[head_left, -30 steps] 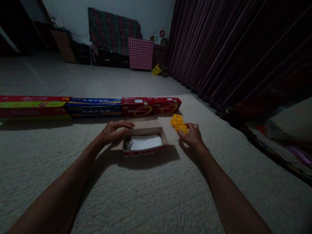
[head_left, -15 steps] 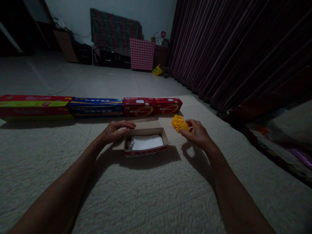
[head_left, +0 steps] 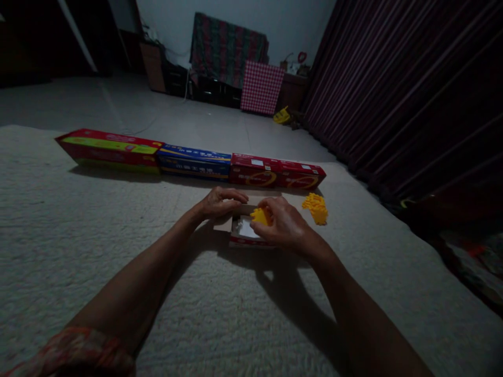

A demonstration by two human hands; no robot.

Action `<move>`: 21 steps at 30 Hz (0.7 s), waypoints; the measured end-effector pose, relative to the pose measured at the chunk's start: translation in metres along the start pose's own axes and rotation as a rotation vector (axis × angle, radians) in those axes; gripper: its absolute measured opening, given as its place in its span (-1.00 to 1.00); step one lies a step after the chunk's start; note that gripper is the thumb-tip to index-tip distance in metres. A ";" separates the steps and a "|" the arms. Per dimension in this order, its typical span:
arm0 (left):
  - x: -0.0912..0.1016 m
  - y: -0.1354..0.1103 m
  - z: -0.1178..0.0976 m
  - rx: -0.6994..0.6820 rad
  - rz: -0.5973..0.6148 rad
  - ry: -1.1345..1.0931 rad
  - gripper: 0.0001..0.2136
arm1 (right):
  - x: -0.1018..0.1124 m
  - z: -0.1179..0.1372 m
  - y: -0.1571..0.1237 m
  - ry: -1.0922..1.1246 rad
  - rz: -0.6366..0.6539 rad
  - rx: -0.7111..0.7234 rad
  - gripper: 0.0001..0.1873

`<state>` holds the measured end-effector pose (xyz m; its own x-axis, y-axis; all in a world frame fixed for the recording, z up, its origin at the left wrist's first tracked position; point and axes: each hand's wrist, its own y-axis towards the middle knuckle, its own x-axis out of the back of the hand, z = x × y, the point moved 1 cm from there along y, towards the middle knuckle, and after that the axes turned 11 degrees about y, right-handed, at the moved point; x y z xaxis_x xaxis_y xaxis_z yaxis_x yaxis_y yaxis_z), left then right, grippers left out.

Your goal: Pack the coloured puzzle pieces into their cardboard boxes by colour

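Clearly, we pinch a yellow piece in our right hand, above the white contents of the small open carton. Our left hand lies over the carton's back left edge, fingers close together; we cannot tell if it grips. More yellow pieces lie heaped on the mat to the right. Behind, we see a blue box with white Chinese characters, too blurred to read, two red boxes with yellow rings and pale labels, and a red-and-green box whose lettering we cannot make out.
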<state>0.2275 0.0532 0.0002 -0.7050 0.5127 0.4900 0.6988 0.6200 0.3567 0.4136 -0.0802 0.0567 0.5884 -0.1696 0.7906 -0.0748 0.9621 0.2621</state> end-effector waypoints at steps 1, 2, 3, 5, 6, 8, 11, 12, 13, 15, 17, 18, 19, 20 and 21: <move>0.000 0.000 0.001 0.006 -0.002 -0.006 -0.85 | -0.005 0.001 -0.001 -0.013 -0.004 0.010 -0.74; -0.001 0.000 0.003 0.013 -0.003 -0.011 -0.85 | -0.009 0.001 -0.002 -0.026 -0.016 0.013 -0.75; -0.001 0.001 0.003 0.021 -0.006 -0.013 -0.85 | -0.012 0.001 -0.003 -0.041 -0.033 0.010 -0.75; -0.001 0.001 0.004 0.032 -0.009 -0.009 -0.86 | -0.017 0.002 -0.004 -0.075 -0.056 -0.004 -0.75; -0.001 0.001 0.004 0.035 -0.008 -0.005 -0.86 | -0.019 0.003 -0.004 -0.087 -0.058 -0.009 -0.75; -0.002 0.001 0.004 0.033 -0.004 0.001 -0.86 | -0.024 0.006 -0.004 -0.092 -0.052 -0.015 -0.74; -0.002 0.000 0.005 0.006 -0.005 -0.007 -0.85 | -0.030 0.012 -0.003 -0.085 -0.051 -0.032 -0.73; -0.002 0.000 0.005 -0.003 -0.007 -0.011 -0.85 | -0.031 0.015 -0.002 -0.084 -0.054 -0.043 -0.73; -0.002 0.000 0.006 -0.011 -0.012 -0.014 -0.85 | -0.032 0.017 -0.002 -0.085 -0.055 -0.055 -0.73; -0.003 0.000 0.007 -0.021 -0.024 -0.017 -0.85 | -0.030 0.021 -0.002 -0.099 -0.054 -0.084 -0.72; -0.003 0.000 0.008 -0.027 -0.029 -0.021 -0.85 | -0.023 0.021 -0.002 -0.124 -0.047 -0.115 -0.72; -0.003 0.000 0.008 -0.031 -0.026 -0.023 -0.85 | -0.018 0.020 -0.002 -0.133 -0.039 -0.125 -0.73; -0.003 0.000 0.009 -0.037 -0.022 -0.023 -0.85 | -0.014 0.018 -0.002 -0.137 -0.031 -0.129 -0.77; -0.003 0.000 0.009 -0.042 -0.017 -0.023 -0.85 | -0.009 0.015 -0.001 -0.136 -0.019 -0.128 -0.81; -0.003 0.000 0.009 -0.048 -0.016 -0.023 -0.86 | -0.005 0.011 -0.001 -0.132 0.002 -0.125 -0.86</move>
<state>0.2285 0.0570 -0.0080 -0.7187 0.5166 0.4654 0.6917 0.5996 0.4025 0.4016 -0.0826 0.0584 0.4772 -0.1865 0.8588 0.0298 0.9801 0.1962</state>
